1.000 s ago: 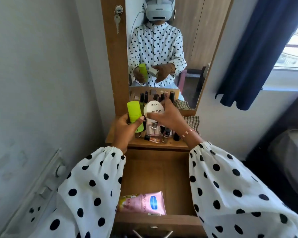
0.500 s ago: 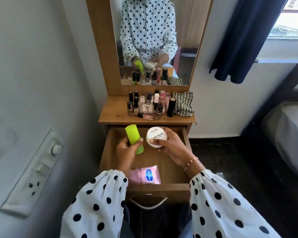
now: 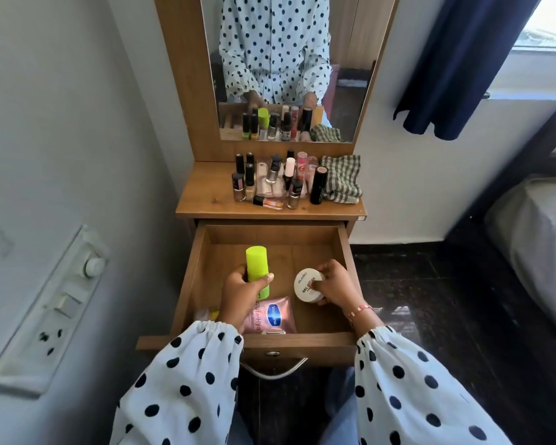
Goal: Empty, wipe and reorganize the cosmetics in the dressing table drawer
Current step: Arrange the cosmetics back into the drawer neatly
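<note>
The wooden drawer (image 3: 345, 252) of the dressing table stands pulled out. Inside it, my left hand (image 3: 239, 292) grips a lime-green tube (image 3: 256, 264) held upright. My right hand (image 3: 336, 285) holds a round white nail polish remover tub (image 3: 305, 282) low over the drawer's right side. A pink lotion tube (image 3: 272, 316) lies flat at the drawer's front, partly under my left wrist. Several nail polish bottles and lipsticks (image 3: 272, 181) stand in a cluster on the tabletop, with a black stick (image 3: 318, 184) at their right.
A checked cloth (image 3: 341, 179) lies crumpled on the tabletop at the right. The mirror (image 3: 289, 59) rises behind it. A switch panel (image 3: 52, 309) is on the left wall, a dark curtain (image 3: 456, 65) and a bed (image 3: 536, 239) are to the right.
Both hands have come down from tabletop height into the open drawer, carrying the green tube and the white tub. They have also moved apart, the tub going right.
</note>
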`<action>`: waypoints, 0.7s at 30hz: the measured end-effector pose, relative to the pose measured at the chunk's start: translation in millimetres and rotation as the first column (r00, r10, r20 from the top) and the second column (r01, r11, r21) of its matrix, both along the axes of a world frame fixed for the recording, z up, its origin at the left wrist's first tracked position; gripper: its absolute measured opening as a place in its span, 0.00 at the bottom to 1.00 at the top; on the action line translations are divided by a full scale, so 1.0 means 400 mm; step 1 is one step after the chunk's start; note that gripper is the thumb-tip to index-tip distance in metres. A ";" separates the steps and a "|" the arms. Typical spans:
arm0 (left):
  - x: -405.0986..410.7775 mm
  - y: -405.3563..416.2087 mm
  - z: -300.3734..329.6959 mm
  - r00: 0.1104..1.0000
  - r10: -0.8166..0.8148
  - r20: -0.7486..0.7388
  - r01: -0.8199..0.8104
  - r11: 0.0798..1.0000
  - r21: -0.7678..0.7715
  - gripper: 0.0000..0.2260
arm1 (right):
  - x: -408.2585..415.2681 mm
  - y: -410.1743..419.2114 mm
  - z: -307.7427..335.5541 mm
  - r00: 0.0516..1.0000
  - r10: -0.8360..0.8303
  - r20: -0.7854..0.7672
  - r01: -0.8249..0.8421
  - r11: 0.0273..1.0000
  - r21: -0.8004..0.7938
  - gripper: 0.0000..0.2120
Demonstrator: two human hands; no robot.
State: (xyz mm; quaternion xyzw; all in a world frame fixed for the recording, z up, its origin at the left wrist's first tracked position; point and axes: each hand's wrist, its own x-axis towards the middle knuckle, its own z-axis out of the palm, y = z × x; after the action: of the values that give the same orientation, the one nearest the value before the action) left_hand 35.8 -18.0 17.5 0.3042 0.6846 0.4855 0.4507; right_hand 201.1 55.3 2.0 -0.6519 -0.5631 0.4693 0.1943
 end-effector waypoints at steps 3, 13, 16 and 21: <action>-0.001 0.005 -0.006 1.000 -0.011 0.002 0.011 1.000 -0.016 0.07 | 0.003 0.008 -0.016 0.988 0.061 0.143 -0.065 0.998 0.023 0.18; -0.003 0.006 -0.018 0.998 -0.058 0.008 0.058 0.997 -0.044 0.13 | -0.011 0.018 -0.016 0.888 0.152 0.435 -0.150 0.988 -0.040 0.15; -0.004 0.004 -0.018 0.998 -0.055 0.005 0.055 0.997 -0.045 0.13 | -0.012 0.014 -0.016 0.868 0.158 0.471 -0.150 0.987 -0.055 0.18; -0.003 0.003 -0.017 0.998 -0.069 -0.009 0.069 0.997 -0.042 0.14 | -0.014 0.004 -0.013 0.871 0.140 0.471 -0.124 0.990 -0.066 0.18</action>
State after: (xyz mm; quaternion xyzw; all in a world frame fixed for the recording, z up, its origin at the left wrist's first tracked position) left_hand 34.5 -17.0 10.8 0.3206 0.6861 0.4535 0.4698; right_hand 195.6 57.0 -3.2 -0.7101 -0.6287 0.3169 0.0069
